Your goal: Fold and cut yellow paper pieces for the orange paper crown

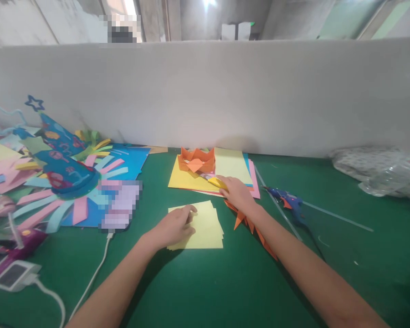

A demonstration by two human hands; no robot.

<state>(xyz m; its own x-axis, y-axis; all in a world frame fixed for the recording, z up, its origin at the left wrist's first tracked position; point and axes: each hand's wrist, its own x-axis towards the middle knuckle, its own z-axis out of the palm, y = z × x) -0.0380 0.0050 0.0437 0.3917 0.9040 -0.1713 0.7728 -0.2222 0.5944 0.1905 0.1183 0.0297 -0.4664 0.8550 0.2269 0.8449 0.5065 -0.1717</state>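
Observation:
My left hand [174,226] lies on a small stack of pale yellow paper pieces [205,225], its fingers loosely bent and apart. My right hand [238,195] reaches farther out, fingers closed around the end of a yellow utility knife [217,182]. That knife lies over a pile of coloured sheets [177,178], its tip pointing at an orange folded paper crown [196,160] standing on the same pile. Partly hidden beneath my right forearm is a zigzag orange paper strip [249,223].
At right lie a blue glue gun [290,202], clear glue sticks [338,216] and a plastic bottle [396,177]. Decorated party hats [66,171] with paper strips stand at left, near a purple glue gun [23,246] and white cables [97,273]. A white partition [205,91] bounds the green table.

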